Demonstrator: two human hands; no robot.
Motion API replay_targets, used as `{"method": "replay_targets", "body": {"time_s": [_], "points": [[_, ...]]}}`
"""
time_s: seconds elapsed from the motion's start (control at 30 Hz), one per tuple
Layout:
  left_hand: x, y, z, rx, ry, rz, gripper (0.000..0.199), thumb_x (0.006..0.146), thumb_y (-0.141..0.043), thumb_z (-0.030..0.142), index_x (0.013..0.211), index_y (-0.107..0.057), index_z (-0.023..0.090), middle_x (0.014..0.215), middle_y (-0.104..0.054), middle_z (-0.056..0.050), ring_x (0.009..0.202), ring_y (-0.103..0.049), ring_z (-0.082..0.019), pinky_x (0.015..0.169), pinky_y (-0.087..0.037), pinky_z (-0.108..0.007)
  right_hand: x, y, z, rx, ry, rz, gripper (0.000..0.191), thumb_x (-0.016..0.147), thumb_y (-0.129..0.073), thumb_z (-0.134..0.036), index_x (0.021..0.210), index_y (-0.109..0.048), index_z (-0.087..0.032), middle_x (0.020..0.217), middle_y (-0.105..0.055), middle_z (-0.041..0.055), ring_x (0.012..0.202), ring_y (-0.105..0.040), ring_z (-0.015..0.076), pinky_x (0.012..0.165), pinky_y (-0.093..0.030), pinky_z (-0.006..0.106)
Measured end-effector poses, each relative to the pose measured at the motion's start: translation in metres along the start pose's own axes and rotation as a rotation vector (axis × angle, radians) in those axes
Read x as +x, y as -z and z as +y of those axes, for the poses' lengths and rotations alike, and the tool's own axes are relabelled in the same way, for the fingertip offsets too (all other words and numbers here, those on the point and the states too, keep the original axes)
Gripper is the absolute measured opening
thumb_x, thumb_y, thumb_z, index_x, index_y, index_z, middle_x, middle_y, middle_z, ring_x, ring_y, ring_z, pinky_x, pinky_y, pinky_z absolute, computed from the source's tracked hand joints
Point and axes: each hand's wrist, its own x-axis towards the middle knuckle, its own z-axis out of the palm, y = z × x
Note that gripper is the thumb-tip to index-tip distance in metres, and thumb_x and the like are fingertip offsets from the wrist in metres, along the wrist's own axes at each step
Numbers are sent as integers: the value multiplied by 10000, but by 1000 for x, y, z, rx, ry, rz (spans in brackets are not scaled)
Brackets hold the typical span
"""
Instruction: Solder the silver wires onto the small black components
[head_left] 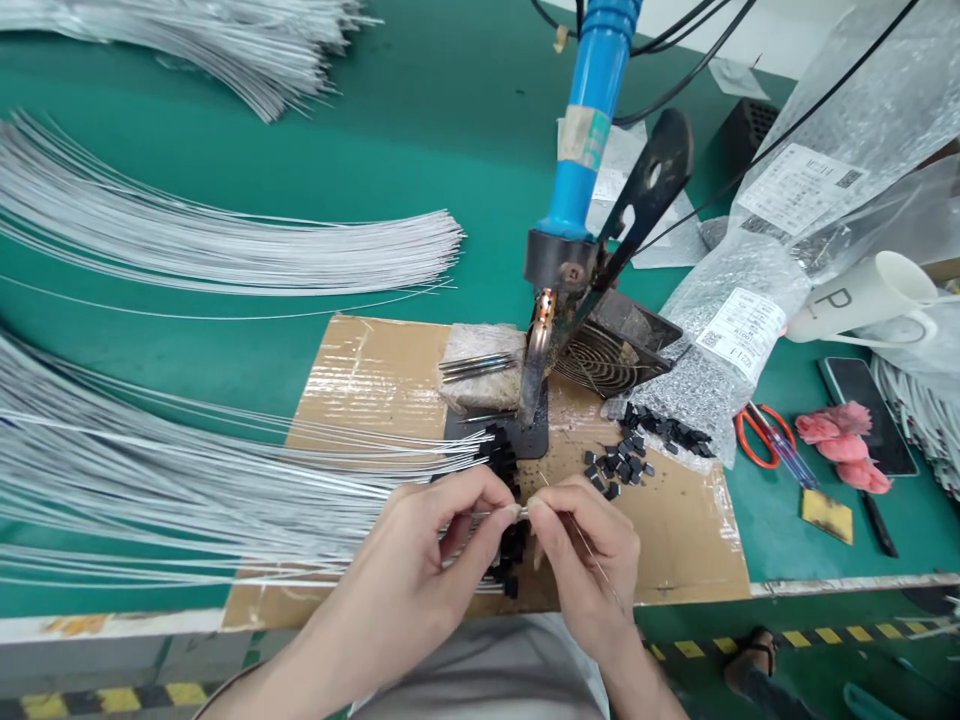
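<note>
My left hand (427,550) pinches the end of a thin white wire between thumb and forefinger. Opposite it, almost touching, my right hand (589,550) is closed at the fingertips, with a thin silvery wire (594,560) running through it. A tiny pale piece shows where the fingertips meet; its kind is too small to make out. Beneath and beside the hands lie white wires (300,490) with black connectors (501,455) on their ends. Just beyond, a soldering iron (538,350) with a blue handle is clamped tip-down over a dark plate (536,435).
Cardboard (675,540) covers the work spot. Loose black connectors (622,460) and a small fan (607,350) are right of the iron. Farther right are bubble-wrap bags (750,300), a mug (862,295), scissors (761,435) and a phone (870,410). Another wire bundle (300,245) lies back left.
</note>
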Motion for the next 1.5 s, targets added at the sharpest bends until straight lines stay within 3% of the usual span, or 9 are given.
{"method": "replay_targets", "body": {"time_s": [0.27, 0.37, 0.57, 0.83, 1.03, 1.27, 1.5], "points": [[1, 2, -6, -142, 35, 109, 278, 998, -539, 356, 799, -660, 204, 585, -504, 40, 525, -366, -117, 472, -275, -238, 5, -4, -1, 212, -150, 198, 183, 976, -701, -319, 873, -832, -243, 715, -643, -9, 481, -576, 76, 418, -465, 184], [2, 3, -7, -168, 34, 133, 272, 991, -562, 341, 788, -674, 200, 565, -476, 45, 507, -352, -109, 454, -257, -237, 6, -8, -4, 281, -186, 181, 193, 971, -707, -349, 888, -846, -244, 720, -671, 7, 484, -596, 85, 419, -521, 180], [4, 5, -3, -201, 1, 170, 236, 974, -587, 281, 771, -678, 202, 629, -599, 23, 557, -497, -110, 510, -381, -214, 10, -15, -9, 366, -249, 97, 175, 952, -727, -369, 926, -854, -251, 734, -692, 13, 507, -629, 93, 454, -571, 186], [5, 3, -6, -209, 7, 141, 237, 995, -562, 286, 798, -667, 206, 642, -636, 26, 549, -532, -108, 505, -390, -213, 10, -19, -7, 559, -320, 63, 123, 906, -785, -355, 910, -863, -260, 720, -688, 6, 479, -615, 77, 411, -545, 154], [3, 2, -7, -87, -15, 148, 246, 1023, -535, 301, 841, -667, 201, 658, -635, 15, 567, -545, -120, 506, -376, -235, 8, -22, -1, 690, -395, 51, 100, 873, -827, -335, 924, -856, -254, 681, -726, 0, 454, -606, 65, 407, -529, 128], [2, 1, -4, 51, -74, 198, 218, 1024, -527, 271, 854, -653, 215, 620, -597, 45, 530, -519, -105, 491, -391, -211, 11, -23, -1, 706, -412, 65, 102, 870, -832, -339, 885, -850, -240, 636, -700, -19, 421, -578, 48, 397, -507, 114], [2, -1, -4, 39, -25, 230, 214, 1008, -557, 303, 829, -643, 222, 620, -603, 43, 517, -507, -109, 473, -370, -218, 12, -23, -6, 754, -453, 81, 120, 822, -866, -352, 827, -848, -234, 628, -705, -20, 397, -562, 40, 361, -475, 99]]}}
